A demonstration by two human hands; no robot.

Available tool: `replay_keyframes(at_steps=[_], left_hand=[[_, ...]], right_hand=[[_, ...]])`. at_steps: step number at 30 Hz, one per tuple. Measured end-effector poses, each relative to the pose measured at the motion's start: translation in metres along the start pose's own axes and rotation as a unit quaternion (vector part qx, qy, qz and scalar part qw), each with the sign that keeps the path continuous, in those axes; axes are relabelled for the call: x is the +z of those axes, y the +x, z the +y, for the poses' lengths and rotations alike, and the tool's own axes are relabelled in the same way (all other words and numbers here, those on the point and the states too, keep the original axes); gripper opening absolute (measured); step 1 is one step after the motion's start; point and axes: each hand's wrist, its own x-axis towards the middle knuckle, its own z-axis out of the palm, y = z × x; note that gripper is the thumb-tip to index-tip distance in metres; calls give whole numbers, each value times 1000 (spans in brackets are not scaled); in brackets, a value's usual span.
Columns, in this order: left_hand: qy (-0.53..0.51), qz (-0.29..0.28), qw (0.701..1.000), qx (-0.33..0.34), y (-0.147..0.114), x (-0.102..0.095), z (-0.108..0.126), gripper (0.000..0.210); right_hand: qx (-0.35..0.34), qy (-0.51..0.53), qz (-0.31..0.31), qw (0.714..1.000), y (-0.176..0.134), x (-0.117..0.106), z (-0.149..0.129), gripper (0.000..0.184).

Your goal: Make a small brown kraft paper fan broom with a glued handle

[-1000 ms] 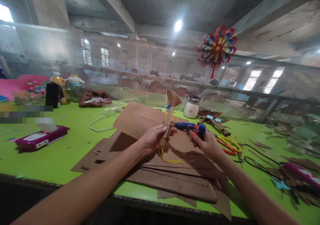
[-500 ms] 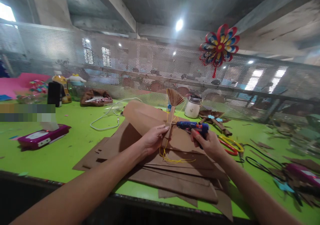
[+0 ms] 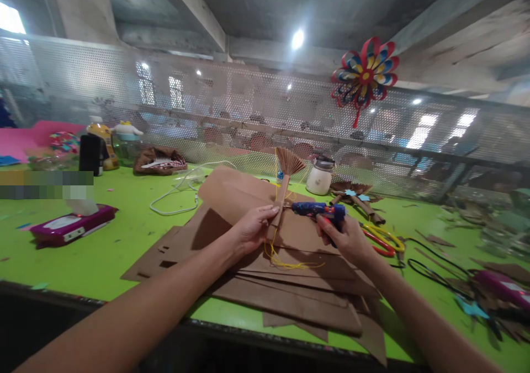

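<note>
Pleated paper fan (image 3: 290,161), brown stem (image 3: 283,188) pinched in the left hand (image 3: 253,228). Blue glue gun (image 3: 318,210), gripped by the right hand (image 3: 344,235); nozzle (image 3: 289,206) stays at the stem, as a second ago. Brown sheet (image 3: 223,191), behind the left hand: end curls more than then. Looped handles (image 3: 399,244), red and yellow: on desk (image 3: 132,196), just right of the right hand.

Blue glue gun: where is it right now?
Head view, right of centre: the blue glue gun is in the right hand, pointed toward the brown paper stem.
</note>
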Motion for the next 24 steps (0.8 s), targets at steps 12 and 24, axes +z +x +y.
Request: replay_keyframes(at_steps=[12,24], left_hand=[[5,3,1000,-7,2,-3,-3,18],[1,17,1000,-22,1,-1,-2,18]], right_hand=[[-8,-9,9,1000,1,1,2,37],[-6,-4,11,1000,0,0,0,39]])
